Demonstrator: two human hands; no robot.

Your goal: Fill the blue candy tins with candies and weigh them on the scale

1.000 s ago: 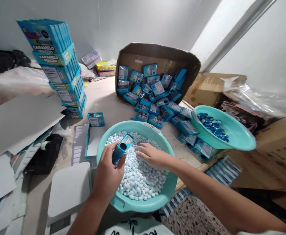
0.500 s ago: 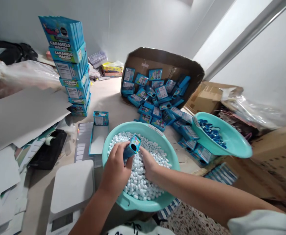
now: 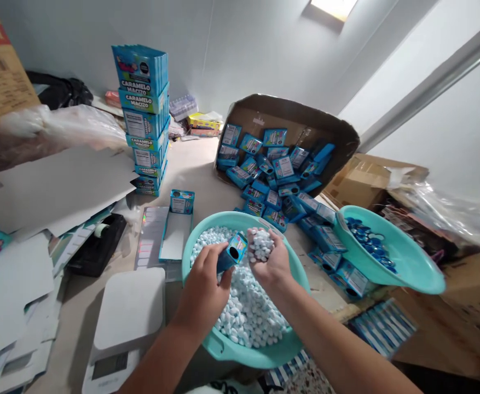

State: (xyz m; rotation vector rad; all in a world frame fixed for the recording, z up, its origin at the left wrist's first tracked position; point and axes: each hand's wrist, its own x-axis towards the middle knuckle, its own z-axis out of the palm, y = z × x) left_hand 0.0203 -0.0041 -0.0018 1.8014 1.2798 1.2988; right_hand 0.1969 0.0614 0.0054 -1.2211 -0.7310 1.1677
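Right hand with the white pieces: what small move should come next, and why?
Probably bring the right hand closer to the blue box: the cupped palm holds white pieces, and the left hand grips the box just beside them.

blue box (image 3: 233, 253) — tilted, above tub (image 3: 260, 359) | white candies (image 3: 261, 245) — heaped in right hand (image 3: 274, 267)

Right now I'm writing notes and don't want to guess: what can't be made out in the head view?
All in the head view:
Held side of the blue box: hidden by the fingers of the left hand.
Number of white pieces in the right hand: they overlap.
Bottom of the large bowl: covered by more white pieces.
Scale display: too small and blurred to read.
Upper-left carton: cut off by the picture's edge.
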